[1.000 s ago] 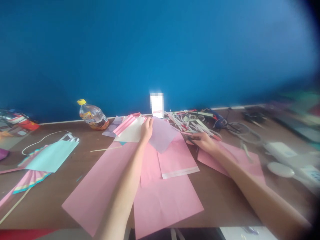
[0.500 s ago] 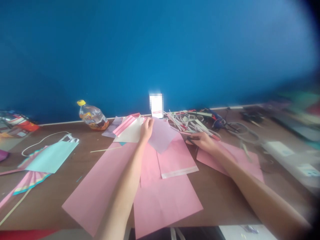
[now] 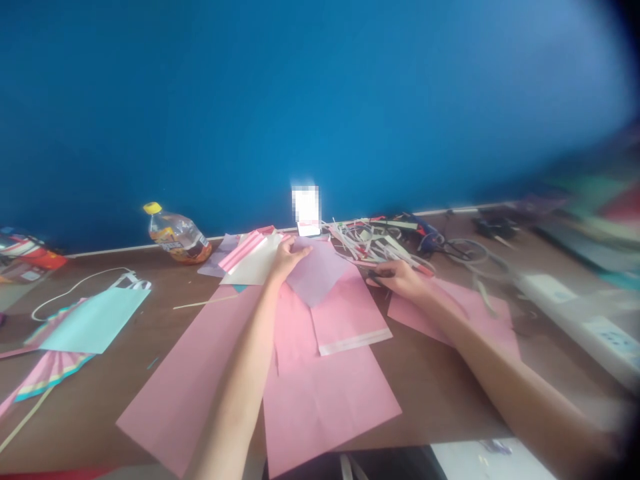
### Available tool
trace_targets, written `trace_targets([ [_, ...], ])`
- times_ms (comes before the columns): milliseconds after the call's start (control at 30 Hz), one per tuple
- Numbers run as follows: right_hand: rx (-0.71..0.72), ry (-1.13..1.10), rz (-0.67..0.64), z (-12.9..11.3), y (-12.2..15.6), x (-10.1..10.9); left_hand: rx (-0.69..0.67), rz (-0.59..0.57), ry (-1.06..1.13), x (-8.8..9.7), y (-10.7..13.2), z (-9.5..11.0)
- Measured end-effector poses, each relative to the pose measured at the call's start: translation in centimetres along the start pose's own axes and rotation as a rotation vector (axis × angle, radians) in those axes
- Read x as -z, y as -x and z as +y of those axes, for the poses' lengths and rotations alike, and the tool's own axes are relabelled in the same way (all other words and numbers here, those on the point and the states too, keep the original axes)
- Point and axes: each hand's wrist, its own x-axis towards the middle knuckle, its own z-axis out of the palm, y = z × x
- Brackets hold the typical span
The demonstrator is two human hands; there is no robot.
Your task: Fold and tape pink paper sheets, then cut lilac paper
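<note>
My left hand [image 3: 286, 258] reaches far across the brown table [image 3: 125, 353] and pinches the upper corner of a pale lilac paper sheet [image 3: 317, 273], lifting it a little. That sheet lies over several pink paper sheets [image 3: 320, 393] spread before me. My right hand [image 3: 400, 278] rests on the table to the right, closed round a dark pair of scissors [image 3: 381, 272] with only the handle showing. A folded pink and cream paper piece [image 3: 253, 257] lies just left of my left hand.
A tipped plastic bottle [image 3: 176, 235] lies by the blue wall. A light blue paper bag [image 3: 93, 319] and a striped paper fan [image 3: 45, 373] sit at the left. Paper strips [image 3: 367, 243], cables [image 3: 465, 250] and white devices [image 3: 575, 313] crowd the right.
My left hand has curled round the lilac sheet's corner and raised it slightly. The view has shifted a little to the right. My right hand has barely moved.
</note>
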Motion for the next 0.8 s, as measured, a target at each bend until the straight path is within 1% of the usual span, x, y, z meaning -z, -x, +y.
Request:
trace_targets([
  [100, -0.014, 0.012, -0.007, -0.3, 0.1, 0.0, -0.003, -0.027, 0.021, 0.0, 0.1, 0.2],
  [267, 0.007, 0.014, -0.034, -1.3, 0.3, 0.1, 0.009, -0.172, 0.164, -0.1, 0.2, 1.0],
  [400, 0.003, 0.020, -0.037, -1.0, 0.2, 0.1, 0.029, -0.194, 0.162, -0.1, 0.1, 1.3],
  [533, 0.006, 0.007, -0.046, -0.4, 0.0, 0.1, 0.028, -0.226, 0.162, -0.2, 0.1, 1.1],
  [800, -0.018, -0.019, -0.018, -0.5, -0.2, -0.5, 0.016, -0.234, 0.127, -0.6, 0.0, 0.9],
])
